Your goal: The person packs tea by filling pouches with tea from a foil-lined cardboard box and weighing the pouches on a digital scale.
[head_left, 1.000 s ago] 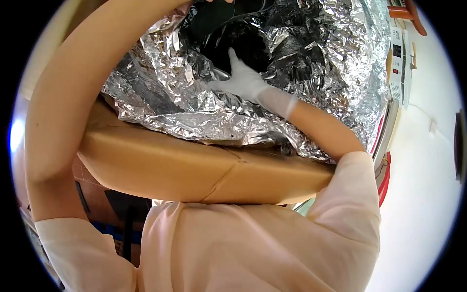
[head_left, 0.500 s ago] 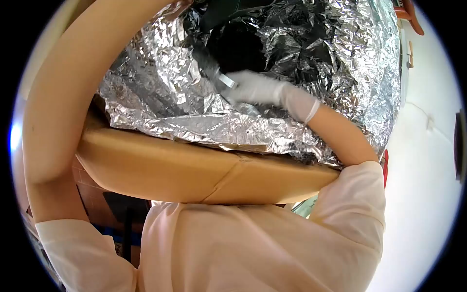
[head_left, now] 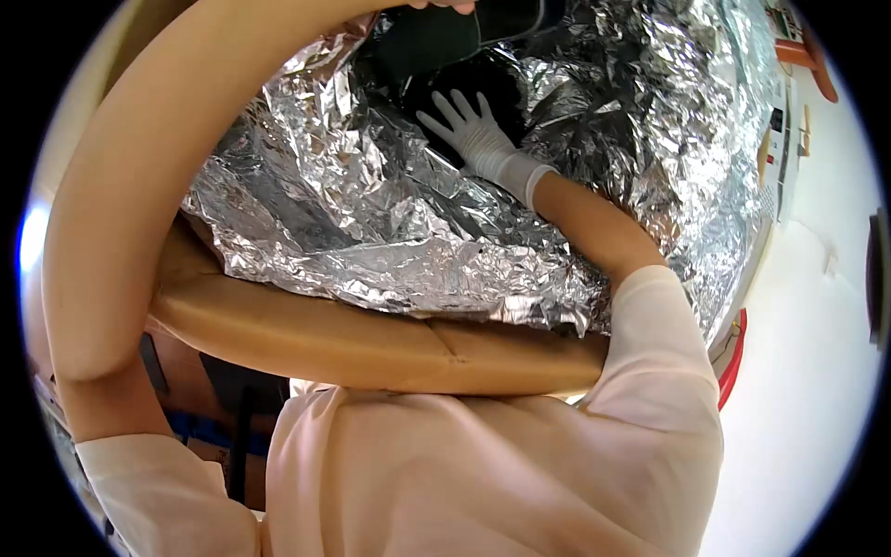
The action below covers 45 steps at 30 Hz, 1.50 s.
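My right hand [head_left: 471, 139], in a white glove, is spread flat with its fingers apart over a black, fuzzy-looking patch [head_left: 506, 88] in the foil-lined hollow. Crumpled silver foil [head_left: 371, 213] surrounds the patch. At the top edge of the view, only some fingertips of my left hand [head_left: 445, 5] show, close to the edge of a dark, glossy panel [head_left: 422, 45]; the rest is out of view. My left arm curves round the left side of the foil.
A brown cardboard edge [head_left: 306, 339] runs between the foil and my shirt. Beyond the foil on the right are a white wall [head_left: 807, 399], a red strip [head_left: 735, 362] and a reddish-brown wooden piece [head_left: 812, 65].
My right hand, earlier blurred beside a dark thing with a silver band, has moved up and spread its fingers; that thing no longer shows. My left hand has shifted right along the top.
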Available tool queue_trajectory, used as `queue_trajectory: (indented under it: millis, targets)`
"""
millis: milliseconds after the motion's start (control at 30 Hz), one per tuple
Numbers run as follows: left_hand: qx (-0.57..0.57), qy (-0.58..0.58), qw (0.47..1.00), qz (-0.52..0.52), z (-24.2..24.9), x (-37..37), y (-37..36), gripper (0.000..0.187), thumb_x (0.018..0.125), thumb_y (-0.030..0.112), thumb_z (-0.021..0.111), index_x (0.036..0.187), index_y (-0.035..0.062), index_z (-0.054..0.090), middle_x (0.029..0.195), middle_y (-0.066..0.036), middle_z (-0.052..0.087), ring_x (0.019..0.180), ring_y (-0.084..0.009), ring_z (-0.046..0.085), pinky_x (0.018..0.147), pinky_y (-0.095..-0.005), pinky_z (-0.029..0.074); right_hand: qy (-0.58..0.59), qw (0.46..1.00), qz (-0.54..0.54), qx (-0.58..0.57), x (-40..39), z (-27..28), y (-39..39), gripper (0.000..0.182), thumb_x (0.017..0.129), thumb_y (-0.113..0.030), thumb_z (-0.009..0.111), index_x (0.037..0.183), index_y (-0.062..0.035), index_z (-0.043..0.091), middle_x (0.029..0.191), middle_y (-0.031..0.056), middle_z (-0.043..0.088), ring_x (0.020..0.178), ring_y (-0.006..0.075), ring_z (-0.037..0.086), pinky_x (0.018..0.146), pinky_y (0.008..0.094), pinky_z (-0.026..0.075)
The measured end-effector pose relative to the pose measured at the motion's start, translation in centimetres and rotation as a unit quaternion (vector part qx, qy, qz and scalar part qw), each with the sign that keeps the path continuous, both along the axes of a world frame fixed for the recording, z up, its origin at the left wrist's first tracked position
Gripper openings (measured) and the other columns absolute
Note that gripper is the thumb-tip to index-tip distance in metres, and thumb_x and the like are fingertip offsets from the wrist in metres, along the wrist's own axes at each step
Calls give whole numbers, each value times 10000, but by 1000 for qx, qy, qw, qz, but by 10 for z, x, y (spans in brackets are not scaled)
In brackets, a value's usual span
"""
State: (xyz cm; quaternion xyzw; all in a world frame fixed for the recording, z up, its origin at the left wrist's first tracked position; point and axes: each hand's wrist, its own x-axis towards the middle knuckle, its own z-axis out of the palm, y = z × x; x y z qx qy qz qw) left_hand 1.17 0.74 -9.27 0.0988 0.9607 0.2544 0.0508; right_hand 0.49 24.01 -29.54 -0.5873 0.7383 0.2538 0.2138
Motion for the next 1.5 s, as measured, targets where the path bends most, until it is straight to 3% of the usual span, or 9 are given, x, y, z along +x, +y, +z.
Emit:
queue_trajectory:
  millis: [233,433,667,867,1000,1067,1233,1367,1500]
  targets:
    - [-11,37,999,29,-4,-1,12,174,685,68,655,638,-98,644,667,-272,615,727,-399,648,703,-452,501,-46,999,-27,-6,-8,-24,-3,1171,633,-517,797,1518,-311,59,1567,151,101,1398,396,224,1073,585,300]
    - [-2,-100,993,67,18,-17,8,159,682,61,640,648,-94,652,683,-277,623,738,-397,654,699,-458,506,-157,974,-154,-49,-2,-23,-4,798,691,-272,801,1395,-221,426,1420,175,356,1251,370,439,974,453,453]
    - [-46,-50,996,66,-24,-18,12,156,647,80,685,652,-74,665,679,-271,626,726,-391,661,693,-441,518,-227,925,-303,-35,-6,-25,3,672,669,-201,750,1304,-170,532,1361,168,436,1193,318,512,981,377,455]
    - [-24,-6,998,54,-56,-16,10,163,626,98,704,652,-60,673,682,-263,632,711,-390,661,678,-449,524,-487,661,-534,-201,-25,44,7,330,699,-114,678,1022,-49,656,1018,43,643,982,148,555,909,254,416]
    - [-71,77,994,-5,-67,-17,10,199,649,156,722,644,-39,683,645,-227,625,671,-376,654,668,-439,526,-493,616,-549,-276,-24,128,0,304,761,-63,649,1064,-52,639,1030,35,625,985,133,549,917,262,416]
    - [28,-61,996,60,-49,-12,15,190,810,25,485,785,-85,638,616,-161,648,521,-266,649,444,-376,512,-504,583,-568,-289,-20,163,0,304,770,-59,643,1074,-49,633,1025,36,623,990,132,549,916,261,419]
    - [25,-12,999,29,-43,3,20,117,725,3,567,676,-71,642,655,-221,648,671,-340,680,647,-420,542,-488,537,-574,-379,-12,216,0,317,793,-91,617,1107,-51,616,1084,48,621,1000,136,553,924,249,414]
    - [46,-8,998,45,-53,5,31,134,700,29,625,775,-71,672,762,-241,659,808,-370,675,713,-434,538,-484,419,-593,-489,-11,220,-24,284,815,-144,625,1097,-123,597,982,38,634,773,142,602,580,320,468]
    - [35,4,997,64,-52,8,35,182,709,35,614,836,-74,685,865,-261,669,867,-367,674,715,-428,543,-393,352,-536,-659,-6,187,-56,293,792,-22,682,1063,-77,584,1004,35,604,901,139,552,838,292,460]
